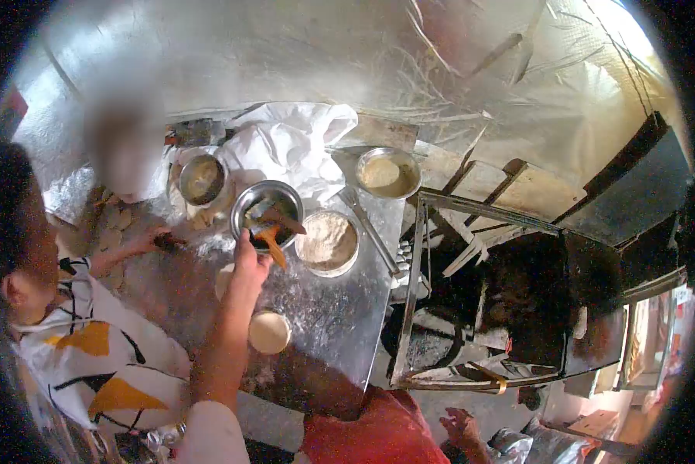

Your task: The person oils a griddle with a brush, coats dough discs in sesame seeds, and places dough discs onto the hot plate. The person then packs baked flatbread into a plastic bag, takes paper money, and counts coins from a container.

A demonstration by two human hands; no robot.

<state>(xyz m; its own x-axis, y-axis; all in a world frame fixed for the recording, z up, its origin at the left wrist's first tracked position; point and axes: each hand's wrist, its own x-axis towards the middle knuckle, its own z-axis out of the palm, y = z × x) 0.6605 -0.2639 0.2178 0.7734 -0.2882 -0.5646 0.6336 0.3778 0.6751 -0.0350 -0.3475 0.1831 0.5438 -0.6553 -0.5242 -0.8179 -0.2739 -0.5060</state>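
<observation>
Worktop: floury metal, takes up the middle of the frame, most of the stuff sits on it.
White sheet: crumpled pile, upper middle.
Metal bowl: the main thing here, just above and left of frame centre. Step in hand looks like handling this bowl over the worktop, imo. Can't tell if it's lifted or resting on something.
Flour tub: just right of the bowl, floury stuff inside.
Dough round: pale disc, lower middle, looks like dough anyway.
Right hand: down at lower right, fingers loosely apart, nothing in them that I can see.
Left hand: thumb pinching the bowl's near rim, other fingers mostly hidden. Next move calls for a firm rim grip and a level bowl, I'd say.
Orange-brown utensil: leaning over the bowl's near edge, could slide out if tipped.
</observation>
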